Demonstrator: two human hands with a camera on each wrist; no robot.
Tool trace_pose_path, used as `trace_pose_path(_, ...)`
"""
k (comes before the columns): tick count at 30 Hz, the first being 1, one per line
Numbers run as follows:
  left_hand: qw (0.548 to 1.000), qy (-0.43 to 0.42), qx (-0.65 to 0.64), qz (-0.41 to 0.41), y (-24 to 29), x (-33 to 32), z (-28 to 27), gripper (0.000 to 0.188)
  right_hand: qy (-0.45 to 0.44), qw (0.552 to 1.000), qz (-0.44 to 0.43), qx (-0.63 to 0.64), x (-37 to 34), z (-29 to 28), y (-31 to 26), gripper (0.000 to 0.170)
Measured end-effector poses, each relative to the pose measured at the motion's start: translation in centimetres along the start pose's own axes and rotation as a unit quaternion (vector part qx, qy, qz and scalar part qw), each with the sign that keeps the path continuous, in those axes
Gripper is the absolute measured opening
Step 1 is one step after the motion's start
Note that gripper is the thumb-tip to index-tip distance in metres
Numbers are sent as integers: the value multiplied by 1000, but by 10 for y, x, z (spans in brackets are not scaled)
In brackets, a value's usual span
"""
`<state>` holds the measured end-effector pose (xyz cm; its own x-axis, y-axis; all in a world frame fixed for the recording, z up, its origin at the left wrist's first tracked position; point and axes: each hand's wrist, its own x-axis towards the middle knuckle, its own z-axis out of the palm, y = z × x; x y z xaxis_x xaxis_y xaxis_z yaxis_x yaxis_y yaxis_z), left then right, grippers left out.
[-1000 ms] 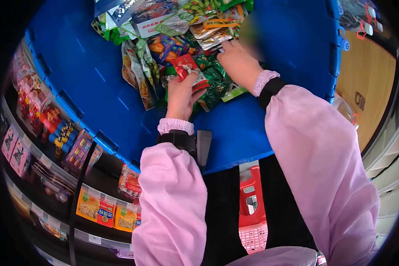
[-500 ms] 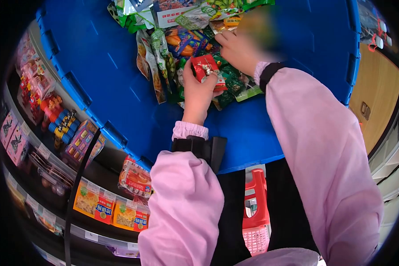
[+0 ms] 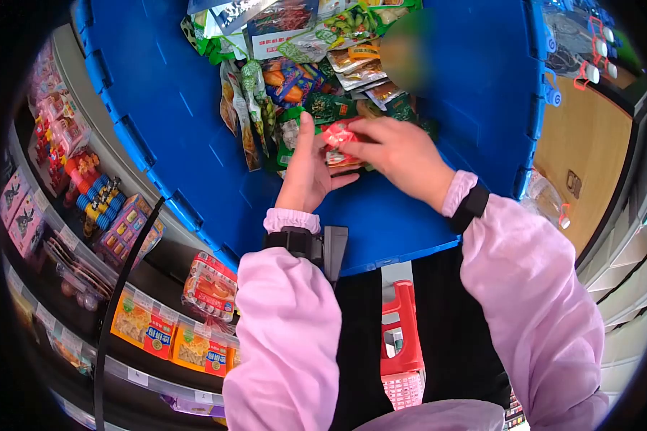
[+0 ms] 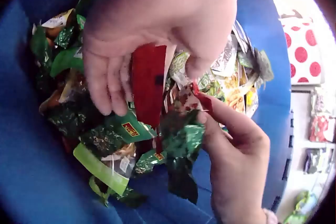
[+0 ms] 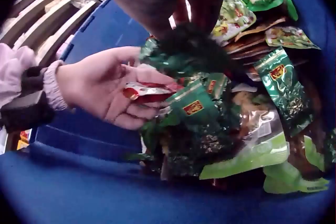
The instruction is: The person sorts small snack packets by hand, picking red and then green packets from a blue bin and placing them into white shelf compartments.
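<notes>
We see the left hand (image 3: pixel 307 176) turned palm up, its wrist cocked back, thumb raised and the other fingers loosely extended. It is unclenched: the flat red packet (image 4: pixel 148 85) lies across its fingers, smooth and straight-edged on one face, with a silvery side showing in the right wrist view. The right hand (image 3: pixel 406 158) reaches in from the other side, back of the hand up and fingers bent, and pinches a crinkled red foil packet (image 4: pixel 186 99) between thumb and fingertips, just beside the left thumb. A dark green foil sachet (image 4: pixel 181 140), glossy and creased, hangs below those fingertips; it seems to be in the same pinch, though blur keeps us from being sure.

Below both hands we see more shiny green sachets (image 5: pixel 193 109) with small red-and-yellow labels, and a clear pouch (image 5: pixel 257 124) with a bright green edge. Beyond the left hand's fingertips lie a bag with orange carrot shapes (image 3: pixel 291 77) and slim upright packs. The smooth blue plastic crate (image 3: pixel 158 115) surrounds them all. Both arms wear loose pink sleeves (image 3: pixel 287 316) with gathered cuffs and black wrist straps (image 3: pixel 473 208).
</notes>
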<state>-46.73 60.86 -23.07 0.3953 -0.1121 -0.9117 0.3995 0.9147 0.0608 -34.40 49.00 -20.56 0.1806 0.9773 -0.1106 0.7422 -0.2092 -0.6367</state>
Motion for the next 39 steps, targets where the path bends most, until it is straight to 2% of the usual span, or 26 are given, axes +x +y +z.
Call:
trace_pose_path(1, 999, -34, -23, -13, -1, -1, 1, 51, -22, 1000, 8, 5, -4, -2, -7, 24)
trace_pose_path(4, 998, -22, 38, 47, -4, -9, 6, 35, -3, 990, 30, 136, -11, -8, -28, 25)
trace_pose_path(5, 995, -15, 68, 71, -3, -15, 7, 32, 23, 981, 62, 180, -14, -12, -33, 26)
trace_pose_path(7, 995, -9, 32, 89, -3, -37, 17, 30, 78, 955, 122, 260, -19, -25, -41, 28)
trace_pose_path(8, 993, -6, 30, 110, -4, -50, 27, 31, 115, 941, 179, 262, -22, -35, -44, 27)
trace_pose_path(10, 989, -9, 25, 145, -5, -79, 43, 34, 168, 871, 323, 329, -30, -44, -59, 28)
trace_pose_path(12, 982, -55, 45, 174, -4, -116, 67, 34, 192, 765, 387, 478, -40, -59, -72, 31)
trace_pose_path(13, 976, -80, 59, 191, -1, -137, 80, 35, 165, 761, 383, 497, -45, -76, -79, 29)
trace_pose_path(15, 971, -30, 133, 198, -5, -168, 97, 35, 114, 757, 366, 529, -59, -120, -96, 26)
trace_pose_path(16, 943, -16, 218, 251, -6, -182, 104, 33, 135, 776, 355, 504, -66, -135, -106, 24)
trace_pose_path(17, 945, -14, 212, 250, -4, -202, 121, 33, 159, 795, 343, 475, -73, -152, -115, 22)
trace_pose_path(19, 923, -28, 260, 281, -3, -238, 143, 33, 161, 734, 369, 546, -86, -197, -138, 19)
trace_pose_path(21, 915, -53, 278, 288, -5, -273, 166, 32, 170, 729, 371, 550, -100, -238, -161, 18)
trace_pose_path(23, 917, -79, 279, 274, -10, -297, 180, 32, 163, 777, 318, 518, -118, -267, -179, 25)
trace_pose_path(25, 946, -104, 216, 218, -13, -331, 199, 27, 204, 738, 253, 591, -132, -315, -212, 42)
trace_pose_path(27, 945, -212, 166, 183, -15, -358, 216, 31, 177, 718, 153, 655, -154, -351, -235, 58)
trace_pose_path(28, 947, -231, 150, 168, -15, -373, 224, 29, 159, 699, 102, 689, -165, -373, -251, 65)
trace_pose_path(29, 948, -248, 133, 148, -17, -388, 232, 28, 140, 702, 83, 694, -176, -384, -262, 64)
trace_pose_path(31, 935, -285, 161, 139, -20, -405, 239, 27, 182, 801, 90, 563, -188, -401, -280, 65)
trace_pose_path(32, 937, -287, 158, 121, -22, -416, 247, 26, 201, 823, 94, 523, -192, -410, -290, 65)
trace_pose_path(36, 913, -337, 197, 120, -29, -444, 274, 25, 266, 839, 75, 468, -209, -404, -301, 66)
trace_pose_path(37, 907, -333, 223, 130, -32, -448, 282, 26, 301, 809, 68, 501, -212, -411, -310, 59)
trace_pose_path(39, 895, -332, 273, 121, -39, -462, 303, 25, 332, 816, 95, 463, -220, -395, -301, 49)
